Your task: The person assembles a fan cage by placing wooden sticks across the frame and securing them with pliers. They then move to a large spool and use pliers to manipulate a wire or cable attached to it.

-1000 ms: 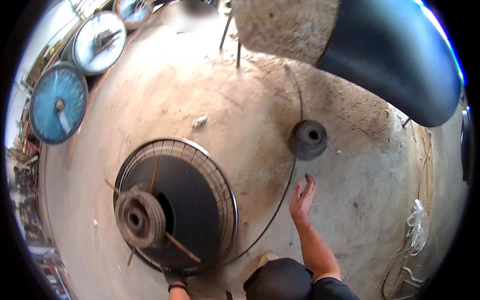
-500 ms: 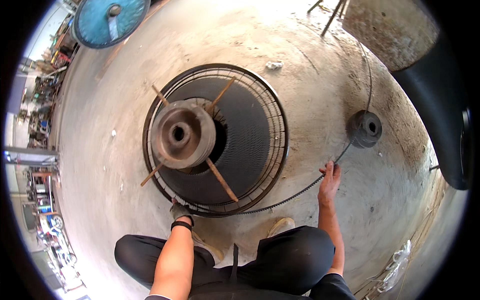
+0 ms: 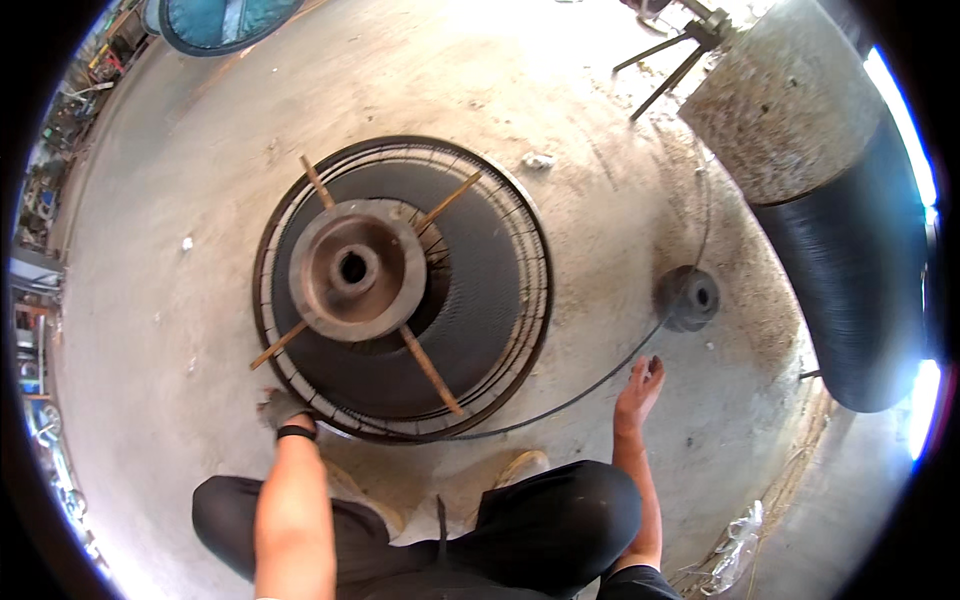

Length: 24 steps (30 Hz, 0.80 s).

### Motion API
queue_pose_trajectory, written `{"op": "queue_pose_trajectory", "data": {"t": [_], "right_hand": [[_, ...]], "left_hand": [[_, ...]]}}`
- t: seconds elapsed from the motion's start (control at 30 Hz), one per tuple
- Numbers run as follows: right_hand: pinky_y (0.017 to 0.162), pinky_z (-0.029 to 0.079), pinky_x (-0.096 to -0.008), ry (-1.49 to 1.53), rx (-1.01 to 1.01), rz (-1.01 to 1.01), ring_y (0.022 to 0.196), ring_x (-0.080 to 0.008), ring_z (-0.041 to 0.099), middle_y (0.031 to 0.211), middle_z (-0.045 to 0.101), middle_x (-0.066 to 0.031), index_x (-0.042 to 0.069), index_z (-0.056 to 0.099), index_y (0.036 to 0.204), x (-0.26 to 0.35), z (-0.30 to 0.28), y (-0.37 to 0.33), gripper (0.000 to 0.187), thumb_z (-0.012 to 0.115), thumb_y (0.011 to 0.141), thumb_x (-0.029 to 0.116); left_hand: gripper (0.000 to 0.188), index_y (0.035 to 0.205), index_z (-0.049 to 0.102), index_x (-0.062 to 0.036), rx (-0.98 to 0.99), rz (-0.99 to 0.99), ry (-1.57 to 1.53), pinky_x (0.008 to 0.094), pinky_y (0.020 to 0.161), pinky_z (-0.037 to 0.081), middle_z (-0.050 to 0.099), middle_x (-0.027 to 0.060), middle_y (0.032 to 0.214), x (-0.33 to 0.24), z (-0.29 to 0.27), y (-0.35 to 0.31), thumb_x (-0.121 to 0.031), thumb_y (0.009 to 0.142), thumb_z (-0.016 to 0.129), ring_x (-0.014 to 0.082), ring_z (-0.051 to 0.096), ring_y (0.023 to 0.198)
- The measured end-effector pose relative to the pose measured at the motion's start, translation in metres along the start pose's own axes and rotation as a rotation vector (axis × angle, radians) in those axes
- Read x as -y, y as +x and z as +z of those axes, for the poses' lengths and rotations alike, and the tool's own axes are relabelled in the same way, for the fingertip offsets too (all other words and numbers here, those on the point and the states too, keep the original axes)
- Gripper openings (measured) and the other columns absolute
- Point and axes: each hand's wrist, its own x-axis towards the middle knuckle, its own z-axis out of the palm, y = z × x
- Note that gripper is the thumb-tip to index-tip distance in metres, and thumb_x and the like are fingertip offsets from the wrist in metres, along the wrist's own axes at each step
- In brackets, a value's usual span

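A large round reel (image 3: 540,235) lies flat on the floor before me, wound with a dark coil of toothed metal strip (image 3: 480,270). Across it lie wooden sticks (image 3: 430,368), and a heavy grooved metal pulley (image 3: 390,300) sits on top. At the reel's near left rim is my left hand (image 3: 285,408) in a grey glove, fingers stretched out and slightly blurred. One length of the strip (image 3: 585,392) curves from the near rim to the right. Just below that length, my right hand (image 3: 637,392) is bare, its fingers apart and holding nothing.
A smaller dark metal pulley (image 3: 688,298) stands on the floor at the right, where the strip passes it. Beyond are a worn seat or board (image 3: 785,105), a black padded shape (image 3: 850,290) and metal legs (image 3: 665,75). A blue round container (image 3: 225,20) is at the far left.
My left hand has slid leftward along the reel's rim. My right hand, earlier at the strip, is now apart from it. The whole view has shifted somewhat.
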Motion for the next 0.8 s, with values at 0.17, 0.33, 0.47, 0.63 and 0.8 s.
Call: {"op": "queue_pose_trajectory", "data": {"t": [0.17, 0.33, 0.47, 0.63, 0.8], "right_hand": [[0.083, 0.050, -0.0421, -0.538, 0.004, -0.554, 0.097, -0.0360, 0.059, 0.118, 0.056, -0.0218, 0.000, 0.058, 0.111, 0.020, -0.017, 0.010, 0.025, 0.064, 0.092, 0.015], [0.080, 0.050, -0.0456, -0.535, 0.145, -0.541, 0.101, -0.0388, 0.060, 0.117, 0.059, -0.0173, 0.003, 0.062, 0.095, 0.043, -0.014, 0.001, 0.009, 0.063, 0.087, 0.008], [0.073, 0.052, -0.0461, -0.569, 0.154, -0.491, 0.094, -0.0368, 0.064, 0.102, 0.065, -0.0174, 0.006, 0.064, 0.089, 0.065, -0.012, -0.014, 0.006, 0.064, 0.086, 0.011], [0.065, 0.052, -0.0470, -0.722, 0.360, -0.279, 0.078, -0.0362, 0.066, 0.082, 0.067, -0.0154, 0.010, 0.066, 0.088, 0.099, -0.036, -0.028, 0.011, 0.066, 0.087, 0.020], [0.071, 0.052, -0.0487, -0.870, 0.547, -0.239, 0.082, -0.0387, 0.065, 0.091, 0.067, -0.0157, 0.010, 0.068, 0.095, 0.137, -0.054, -0.043, 0.012, 0.061, 0.087, 0.016]], "left_hand": [[0.074, 0.134, 0.048, 0.0082, -0.323, -0.415, -1.453, 0.0507, 0.101, 0.044, 0.048, 0.0310, 0.140, 0.058, -0.058, 0.084, -0.054, 0.093, 0.045, 0.0428, 0.053, 0.125], [0.056, 0.119, 0.063, 0.0048, -0.597, -0.645, -1.294, 0.0502, 0.085, 0.054, 0.067, 0.0281, 0.112, 0.101, -0.133, 0.157, -0.040, 0.086, 0.058, 0.0428, 0.067, 0.102], [0.043, 0.123, 0.063, -0.0036, -0.803, -0.455, -1.599, 0.0475, 0.086, 0.053, 0.066, 0.0247, 0.117, 0.152, -0.187, 0.209, -0.025, 0.086, 0.061, 0.0376, 0.067, 0.098], [0.043, 0.133, 0.053, -0.0054, -0.853, 0.051, -1.658, 0.0404, 0.094, 0.047, 0.061, 0.0215, 0.125, 0.213, -0.211, 0.230, -0.016, 0.092, 0.055, 0.0301, 0.061, 0.105], [0.050, 0.143, 0.042, -0.0048, -0.767, 0.151, -1.094, 0.0356, 0.097, 0.043, 0.061, 0.0155, 0.122, 0.272, -0.264, 0.200, -0.007, 0.094, 0.048, 0.0233, 0.057, 0.107]]}}
